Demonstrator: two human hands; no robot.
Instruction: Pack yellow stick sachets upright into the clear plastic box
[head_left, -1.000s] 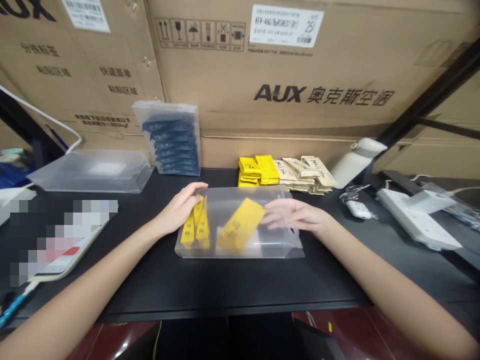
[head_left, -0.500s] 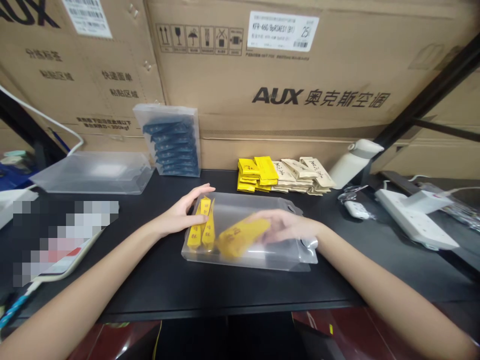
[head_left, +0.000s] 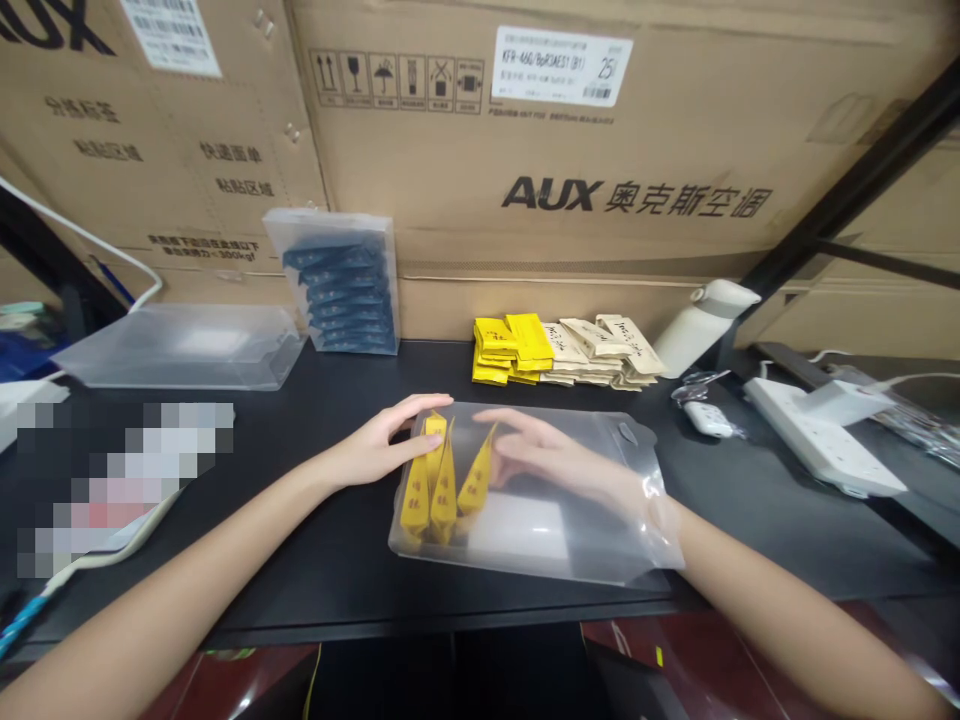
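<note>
A clear plastic box [head_left: 577, 440] lies on its side on the black table. Two yellow packets [head_left: 417, 495] stand side by side at its left end, and a third yellow packet [head_left: 475, 478] leans a little to their right. My left hand [head_left: 390, 440] grips the left end of the box, thumb on the near face and fingers at the back edge. Through the open right end my right hand [head_left: 532, 450] reaches inside, its fingers around the third packet, seen through the cloudy plastic.
Behind are stacks of yellow packets [head_left: 531, 340] and beige packets [head_left: 596, 345], a white bottle [head_left: 697, 325] and an upright box of blue packets [head_left: 345, 290]. An empty clear box [head_left: 180, 345] and a blurred-out phone [head_left: 127, 490] are left, a power strip [head_left: 825, 430] right.
The third yellow packet has moved left and turned more upright. My right hand is deeper in the box. The box and my left hand have shifted right and slightly nearer.
</note>
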